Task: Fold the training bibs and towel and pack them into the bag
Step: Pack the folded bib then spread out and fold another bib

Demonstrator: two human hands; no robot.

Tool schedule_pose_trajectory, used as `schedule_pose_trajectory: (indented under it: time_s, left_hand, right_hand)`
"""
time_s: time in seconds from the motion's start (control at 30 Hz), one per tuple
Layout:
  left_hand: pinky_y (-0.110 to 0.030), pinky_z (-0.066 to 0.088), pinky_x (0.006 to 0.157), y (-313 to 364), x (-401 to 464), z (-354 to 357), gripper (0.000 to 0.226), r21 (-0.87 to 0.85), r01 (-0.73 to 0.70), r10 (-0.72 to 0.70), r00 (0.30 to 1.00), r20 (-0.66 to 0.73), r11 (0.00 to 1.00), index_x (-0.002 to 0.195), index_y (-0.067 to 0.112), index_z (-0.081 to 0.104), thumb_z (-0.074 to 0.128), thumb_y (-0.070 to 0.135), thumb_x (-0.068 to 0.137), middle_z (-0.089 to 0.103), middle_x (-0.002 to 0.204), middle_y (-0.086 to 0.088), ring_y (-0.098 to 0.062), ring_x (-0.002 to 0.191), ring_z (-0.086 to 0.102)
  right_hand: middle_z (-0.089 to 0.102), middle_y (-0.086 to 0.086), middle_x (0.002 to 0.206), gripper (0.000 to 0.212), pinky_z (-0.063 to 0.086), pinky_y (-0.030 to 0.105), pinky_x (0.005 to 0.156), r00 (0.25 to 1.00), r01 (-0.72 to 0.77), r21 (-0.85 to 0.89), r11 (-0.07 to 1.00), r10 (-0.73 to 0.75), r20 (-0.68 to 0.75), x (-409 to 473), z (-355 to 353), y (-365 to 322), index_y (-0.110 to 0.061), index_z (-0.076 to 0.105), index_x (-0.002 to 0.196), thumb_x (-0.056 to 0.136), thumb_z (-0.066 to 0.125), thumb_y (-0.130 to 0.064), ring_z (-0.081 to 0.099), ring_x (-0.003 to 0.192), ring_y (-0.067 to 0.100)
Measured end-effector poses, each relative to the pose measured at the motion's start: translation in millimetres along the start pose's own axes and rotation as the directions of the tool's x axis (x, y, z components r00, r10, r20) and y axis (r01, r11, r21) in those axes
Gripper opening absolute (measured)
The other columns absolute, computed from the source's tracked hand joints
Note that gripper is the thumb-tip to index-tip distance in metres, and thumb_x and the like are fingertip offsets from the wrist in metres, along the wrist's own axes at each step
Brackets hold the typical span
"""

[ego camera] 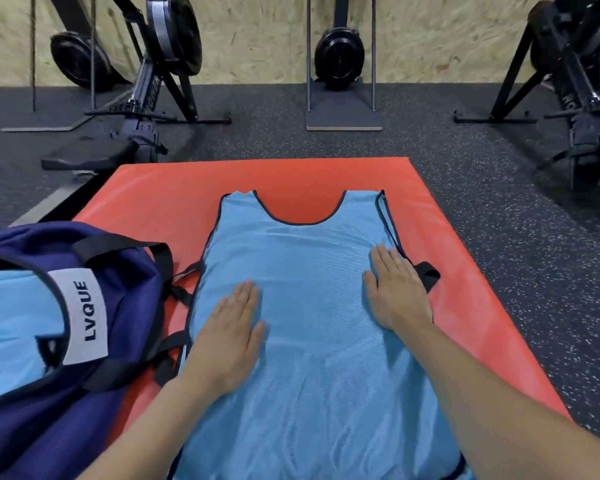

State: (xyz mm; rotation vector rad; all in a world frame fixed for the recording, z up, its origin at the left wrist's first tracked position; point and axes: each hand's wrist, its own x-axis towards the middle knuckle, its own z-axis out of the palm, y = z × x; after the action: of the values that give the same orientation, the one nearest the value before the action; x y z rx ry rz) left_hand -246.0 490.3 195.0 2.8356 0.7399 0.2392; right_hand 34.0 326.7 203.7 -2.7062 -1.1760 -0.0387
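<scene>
A light blue mesh training bib [312,271] with dark trim lies spread flat on an orange mat [146,202], neck opening pointing away from me. My left hand [229,334] rests flat on the bib's left side, fingers straight. Near the bib's right edge my right hand [395,292] lies flat too, next to a black side strap [428,273]. A navy bag [125,306] with a white LVQUE label stands open at the left, with light blue fabric [11,323] inside it. No towel is in view.
Dark speckled rubber floor [499,202] surrounds the mat. Rowing machines [153,81] stand at the back left and at the right [582,98], and another machine on a stand [340,64] stands against the chipboard wall. A black bench pad [87,154] sits beyond the mat's left corner.
</scene>
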Motion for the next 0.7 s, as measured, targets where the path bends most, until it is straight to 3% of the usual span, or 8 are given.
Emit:
schedule_pose_trajectory:
  time_s: [0.1,0.23,0.33,0.4,0.47,0.5,0.6,0.7]
  left_hand:
    - [-0.026,-0.009,0.122,-1.5,-15.3,-0.5,0.071,-0.017,0.012,-0.013,0.999,-0.044,1.000,0.159,0.015,0.007,0.005,0.053,0.100,-0.004,0.166,0.005,-0.002,0.151,-0.012]
    - [-0.028,-0.008,0.123,0.9,-14.7,0.6,0.067,0.001,0.014,-0.014,0.997,-0.082,1.000,0.159,0.014,0.009,0.007,0.047,0.101,-0.001,0.166,0.003,-0.005,0.152,-0.009]
    - [-0.030,-0.007,0.123,0.0,-15.5,2.0,0.068,0.014,0.004,-0.003,0.997,-0.079,1.000,0.159,0.013,0.010,0.005,0.047,0.101,0.000,0.166,0.001,-0.007,0.152,-0.008]
    - [-0.030,-0.007,0.123,-1.6,-14.7,1.9,0.069,0.015,-0.001,0.002,0.997,-0.079,1.000,0.159,0.011,0.014,0.007,0.047,0.101,0.004,0.166,-0.001,-0.009,0.152,-0.005]
    - [-0.029,-0.006,0.122,-1.5,-14.4,1.8,0.068,0.020,-0.006,0.008,0.997,-0.082,1.000,0.157,0.007,0.022,0.011,0.045,0.102,0.014,0.165,-0.005,-0.011,0.152,0.004]
    - [-0.028,-0.005,0.122,-1.7,-14.3,2.2,0.067,0.024,-0.010,0.011,0.996,-0.083,1.000,0.156,0.006,0.026,0.013,0.044,0.102,0.018,0.164,-0.007,-0.012,0.151,0.008]
    - [-0.028,-0.008,0.122,-2.8,-15.5,1.4,0.070,0.010,-0.007,0.008,0.998,-0.069,1.000,0.157,0.008,0.020,0.009,0.046,0.101,0.011,0.165,-0.004,-0.011,0.152,0.003]
    - [-0.027,-0.013,0.121,1.3,-16.6,-3.1,0.077,-0.013,0.016,-0.016,0.999,-0.035,1.000,0.159,0.011,0.009,-0.002,0.052,0.094,-0.002,0.166,0.001,-0.006,0.150,-0.011]
  right_hand:
    - [0.009,-0.002,0.168,0.057,0.003,0.034,0.125,1.000,0.026,0.008,1.000,-0.026,0.001,0.5,-0.1,-0.9,-0.020,0.015,0.160,0.107,0.020,-0.040,0.003,0.154,0.016]
    - [0.005,0.002,0.168,0.058,-0.003,0.035,0.124,0.997,0.018,-0.045,0.999,-0.014,0.081,3.6,-8.2,-1.0,-0.018,0.013,0.160,0.108,0.017,-0.042,-0.002,0.155,0.018]
    - [0.020,0.016,0.164,0.060,0.000,0.044,0.123,0.989,0.125,-0.121,0.985,-0.134,-0.069,-10.8,-13.1,-41.8,-0.005,0.029,0.155,0.106,0.018,-0.039,0.016,0.153,0.031]
    - [0.024,0.018,0.162,0.072,-0.001,0.043,0.125,0.957,0.285,0.007,0.959,-0.284,-0.063,-37.3,-3.2,-90.8,-0.003,0.031,0.154,0.104,0.003,-0.046,0.021,0.151,0.032]
    - [0.012,0.008,0.166,0.091,-0.010,0.038,0.124,0.912,0.398,0.094,0.913,-0.404,0.066,-68.0,10.3,-129.6,-0.009,0.019,0.158,0.093,-0.021,-0.058,0.007,0.155,0.022]
    - [0.008,0.002,0.167,0.092,-0.011,0.036,0.124,0.901,0.405,0.118,0.907,-0.418,0.116,-79.6,12.7,-136.8,-0.013,0.015,0.160,0.090,-0.023,-0.060,0.001,0.155,0.017]
    - [0.009,-0.006,0.166,0.072,-0.008,0.033,0.122,0.943,0.319,0.096,0.943,-0.326,0.068,-92.6,11.3,-103.5,-0.021,0.018,0.160,0.098,0.002,-0.054,0.004,0.154,0.012]
    - [0.004,-0.008,0.166,0.080,-0.010,0.028,0.121,0.990,0.132,0.010,0.991,-0.133,0.055,-94.5,-2.7,-33.4,-0.023,0.012,0.160,0.090,-0.005,-0.058,-0.001,0.154,0.010]
